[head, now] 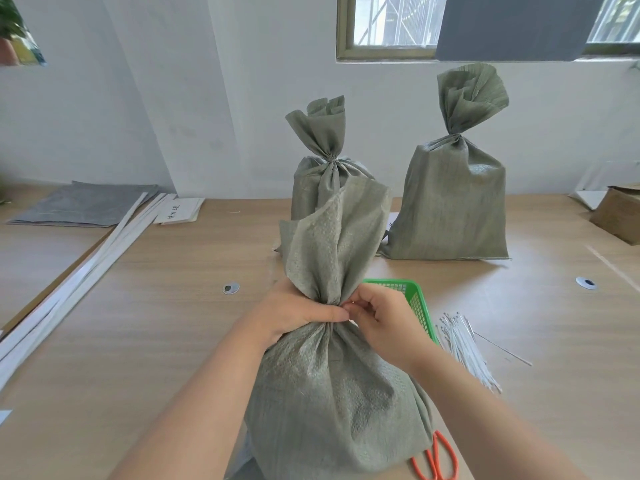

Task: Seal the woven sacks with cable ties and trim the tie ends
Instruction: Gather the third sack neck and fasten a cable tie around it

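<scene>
Three woven sacks are counted on the tabletop (173, 306): front sack (332, 393) at the near edge, middle sack (311, 188) and right sack (453, 209) further back. One green basket (420, 306), one bundle of cable ties (464, 348) and one pair of scissors (433, 460) are tallied.

A single camera, worn on the head, faces forward and tilts down over a table (156, 341). It sits close above the near sack (332, 393), which fills the lower middle of the frame. The forearms enter from the bottom edge, and the left hand (298, 313) and right hand (384, 323) meet at its neck. Beyond the near sack the wide lens takes in two far sacks (457, 202), the wall (242, 98) and a window (388, 26) at the top edge. Just right of the near sack, the scissors (440, 459) are cut off by the bottom edge.
</scene>
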Tool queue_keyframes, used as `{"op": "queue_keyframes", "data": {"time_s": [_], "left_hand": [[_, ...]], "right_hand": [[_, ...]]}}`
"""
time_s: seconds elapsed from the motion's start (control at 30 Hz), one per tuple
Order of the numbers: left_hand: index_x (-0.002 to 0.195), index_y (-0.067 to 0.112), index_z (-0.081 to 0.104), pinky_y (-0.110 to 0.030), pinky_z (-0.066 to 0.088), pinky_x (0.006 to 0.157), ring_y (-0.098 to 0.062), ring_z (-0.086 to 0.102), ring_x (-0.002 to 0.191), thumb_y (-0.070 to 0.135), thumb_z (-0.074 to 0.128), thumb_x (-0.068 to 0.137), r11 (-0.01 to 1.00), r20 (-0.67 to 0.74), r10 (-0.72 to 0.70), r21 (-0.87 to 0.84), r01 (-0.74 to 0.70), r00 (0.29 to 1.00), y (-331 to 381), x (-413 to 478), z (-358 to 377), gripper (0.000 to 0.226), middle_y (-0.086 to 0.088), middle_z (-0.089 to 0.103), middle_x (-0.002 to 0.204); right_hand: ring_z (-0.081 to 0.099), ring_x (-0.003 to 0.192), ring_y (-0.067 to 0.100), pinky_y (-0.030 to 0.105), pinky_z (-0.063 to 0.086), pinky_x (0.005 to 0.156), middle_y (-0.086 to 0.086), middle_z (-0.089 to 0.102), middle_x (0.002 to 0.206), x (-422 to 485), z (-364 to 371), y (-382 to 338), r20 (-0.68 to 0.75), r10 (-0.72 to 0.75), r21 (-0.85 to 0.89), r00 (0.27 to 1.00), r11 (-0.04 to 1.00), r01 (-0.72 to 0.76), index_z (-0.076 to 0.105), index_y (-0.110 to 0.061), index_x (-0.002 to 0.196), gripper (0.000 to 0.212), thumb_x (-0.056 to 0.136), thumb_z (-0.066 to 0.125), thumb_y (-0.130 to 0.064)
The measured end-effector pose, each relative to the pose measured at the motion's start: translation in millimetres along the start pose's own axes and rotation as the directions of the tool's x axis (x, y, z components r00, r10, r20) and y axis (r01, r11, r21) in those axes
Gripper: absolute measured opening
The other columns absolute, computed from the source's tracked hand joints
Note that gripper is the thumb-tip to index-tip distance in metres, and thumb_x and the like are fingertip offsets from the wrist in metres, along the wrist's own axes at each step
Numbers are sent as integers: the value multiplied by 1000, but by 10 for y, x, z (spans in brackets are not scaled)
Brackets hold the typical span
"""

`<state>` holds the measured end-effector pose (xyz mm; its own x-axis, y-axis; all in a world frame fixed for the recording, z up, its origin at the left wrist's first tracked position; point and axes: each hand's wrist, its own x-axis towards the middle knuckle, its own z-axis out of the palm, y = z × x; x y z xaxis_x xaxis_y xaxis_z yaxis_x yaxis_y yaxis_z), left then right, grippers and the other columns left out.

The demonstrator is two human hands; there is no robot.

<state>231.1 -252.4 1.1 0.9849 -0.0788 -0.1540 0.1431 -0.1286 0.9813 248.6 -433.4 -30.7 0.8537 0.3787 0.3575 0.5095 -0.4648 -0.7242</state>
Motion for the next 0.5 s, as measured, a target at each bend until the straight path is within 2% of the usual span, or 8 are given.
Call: {"op": "queue_keyframes", "data": {"time_s": [0.13,0.3,0.37,0.5], "left_hand": [[96,8,77,-31,59,87,-17,75,95,-6,87,68,997,-25,-21,-68,19,999,-86,44,13,32,-5,79,95],[84,6,75,-24,57,79,-13,71,84,-7,77,79,990,15,-39,-136,41,999,-146,89,9,14,-4,75,85],[83,6,75,-22,56,75,-13,71,83,-7,76,80,987,5,-53,-151,53,999,-148,98,-17,13,-5,74,85],[89,7,76,-26,56,77,-14,72,87,-4,79,79,987,-40,-80,-143,74,996,-165,105,-50,15,-6,76,90]], "right_hand": [[57,62,-2,10,38,59,-19,59,64,2,-26,-8,-31,35,-14,999,999,-36,73,-17,83,15,89,68,-4],[55,64,-6,7,35,58,-23,52,59,32,-49,-33,-59,31,-85,998,996,-36,73,-13,82,13,89,67,-4],[54,65,-9,7,35,59,-24,49,58,38,-88,-30,-56,31,-121,998,992,-37,72,-12,79,14,87,67,-2],[52,60,-7,9,33,57,-23,46,53,66,-143,29,-40,65,-155,997,985,-71,70,-13,77,15,85,67,0]]}}
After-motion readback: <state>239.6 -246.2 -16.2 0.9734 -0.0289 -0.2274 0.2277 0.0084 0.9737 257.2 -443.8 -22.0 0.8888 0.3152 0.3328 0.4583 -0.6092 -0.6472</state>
